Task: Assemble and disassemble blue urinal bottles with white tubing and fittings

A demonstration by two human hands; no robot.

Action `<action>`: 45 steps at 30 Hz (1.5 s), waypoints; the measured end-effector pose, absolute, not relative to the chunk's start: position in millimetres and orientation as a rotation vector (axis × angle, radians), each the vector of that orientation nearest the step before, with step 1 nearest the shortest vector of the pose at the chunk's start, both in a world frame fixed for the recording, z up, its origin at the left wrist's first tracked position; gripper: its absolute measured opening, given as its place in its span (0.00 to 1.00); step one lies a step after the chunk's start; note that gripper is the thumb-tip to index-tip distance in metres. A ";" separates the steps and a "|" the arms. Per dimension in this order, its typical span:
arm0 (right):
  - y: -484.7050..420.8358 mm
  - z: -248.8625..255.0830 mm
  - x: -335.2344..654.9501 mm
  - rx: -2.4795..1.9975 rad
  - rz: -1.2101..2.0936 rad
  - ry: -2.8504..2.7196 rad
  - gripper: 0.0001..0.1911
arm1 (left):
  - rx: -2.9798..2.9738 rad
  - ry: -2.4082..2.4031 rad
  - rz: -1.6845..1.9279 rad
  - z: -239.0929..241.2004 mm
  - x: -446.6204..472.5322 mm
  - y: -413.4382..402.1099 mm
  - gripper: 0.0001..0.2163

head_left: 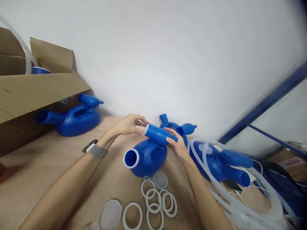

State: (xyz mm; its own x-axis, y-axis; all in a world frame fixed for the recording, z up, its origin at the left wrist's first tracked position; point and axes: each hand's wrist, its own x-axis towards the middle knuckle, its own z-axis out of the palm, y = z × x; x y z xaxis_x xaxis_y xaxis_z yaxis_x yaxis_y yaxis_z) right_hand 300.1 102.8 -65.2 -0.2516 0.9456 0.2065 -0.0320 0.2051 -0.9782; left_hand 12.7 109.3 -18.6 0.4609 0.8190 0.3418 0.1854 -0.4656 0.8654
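Observation:
My right hand grips the narrow end of a blue plastic funnel-shaped piece, tilted above a blue jug. At the piece's wide end sits a white ring, with the thumb and fingers of my left hand closed about it. Below stands the blue bottle-like jug, its spout toward the lower left and a white ring around the mouth. Several loose white rings lie in front, some overlapping, beside a translucent cap and a larger translucent cap.
Another blue jug lies left by a cardboard box. More blue jugs stand behind my right hand and at the right. Coiled clear tubing spreads over the right side. A white wall rises behind; a blue metal bar slopes at right.

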 end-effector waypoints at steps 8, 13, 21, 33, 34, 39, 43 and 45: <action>100.0 -63.3 299.3 -0.914 1.258 -1.463 0.36 | 1.771 0.892 0.979 -18.0 12.9 111.5 0.34; 100.0 -62.1 298.7 -0.859 1.284 -1.498 0.33 | 1.842 0.948 0.830 -15.2 10.6 109.3 0.28; 91.8 -53.3 296.5 -0.856 1.194 -1.584 0.30 | 1.955 0.869 0.797 -16.4 9.0 102.8 0.24; 95.9 -54.9 301.0 -0.900 1.319 -1.512 0.34 | 2.385 1.297 0.854 34.6 -2.0 37.8 0.40; 95.1 -53.5 300.5 -0.911 1.298 -1.522 0.33 | 2.406 1.340 0.899 44.9 -7.7 16.8 0.36; 97.3 -53.1 297.7 -0.964 1.239 -1.510 0.43 | 2.393 1.392 0.432 40.4 -31.9 -82.3 0.16; 103.9 -69.0 299.2 -0.864 1.304 -1.419 0.60 | 2.356 1.274 0.084 -31.0 -30.1 -118.1 0.33; 105.3 -78.7 298.9 -0.761 1.356 -1.390 0.63 | 2.376 1.206 0.001 -63.2 -21.5 -122.0 0.40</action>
State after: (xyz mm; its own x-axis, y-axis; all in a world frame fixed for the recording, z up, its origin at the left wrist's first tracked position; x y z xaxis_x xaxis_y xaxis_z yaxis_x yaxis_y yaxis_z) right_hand 298.9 105.3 -78.7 -0.2936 0.9287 0.2264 -0.2033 0.1708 -0.9641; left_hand -21.5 -122.0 -63.2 0.6131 0.7624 -0.2069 0.7620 -0.5017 0.4095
